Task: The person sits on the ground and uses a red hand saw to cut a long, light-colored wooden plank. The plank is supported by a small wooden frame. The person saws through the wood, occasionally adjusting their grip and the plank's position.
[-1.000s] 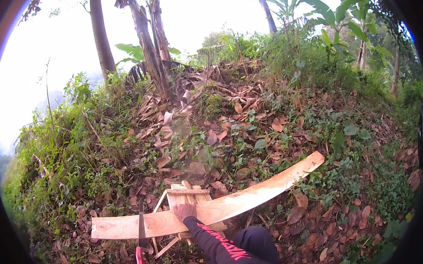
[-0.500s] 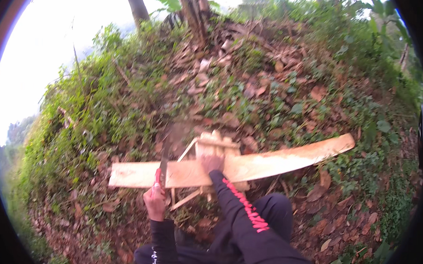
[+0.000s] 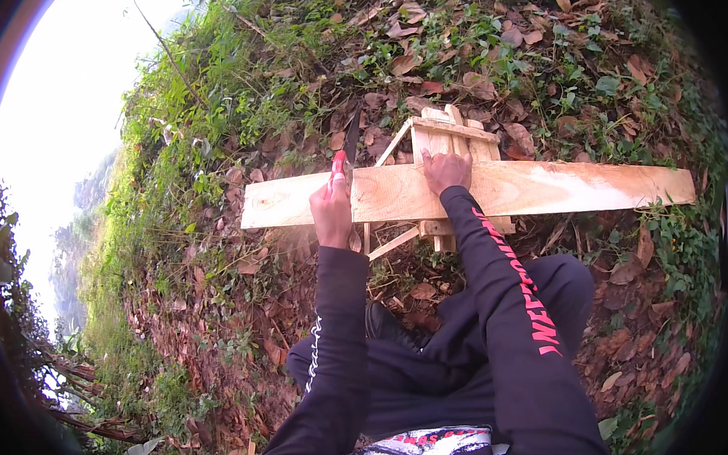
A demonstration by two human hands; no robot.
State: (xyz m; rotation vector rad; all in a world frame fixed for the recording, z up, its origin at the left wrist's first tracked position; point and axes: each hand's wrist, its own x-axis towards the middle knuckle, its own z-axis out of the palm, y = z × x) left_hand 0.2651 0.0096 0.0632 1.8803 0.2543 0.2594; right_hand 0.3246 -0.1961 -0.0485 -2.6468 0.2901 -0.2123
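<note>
Across a low bench of pale wooden slats (image 3: 429, 140), a long flat board of pale wood (image 3: 566, 186) is laid from left to right. By the left hand (image 3: 331, 214), a hand saw with a red handle and a dark narrow blade (image 3: 339, 161) is held, and the fingers are closed firmly around its handle. The blade is pointed away from the body, past the far edge of the board, where brown fallen leaves (image 3: 479, 85) are spread. By the right hand (image 3: 448, 173), the board is touched from above, at the part which is supported by the bench; its fingertips are placed near the far edge, but whether they are bent around it cannot be told. Between the hands, a short piece of the board is left uncovered. The left end is extended beyond the bench, with open room around it, and the saw is located over this overhanging part. The right end is stretched farther, up to low green plants (image 3: 668, 238). Along the near edge the room is narrower: it is crossed by both black sleeves (image 3: 510, 289), and the bent knee in dark trousers (image 3: 569, 276) is kept near to it
</note>
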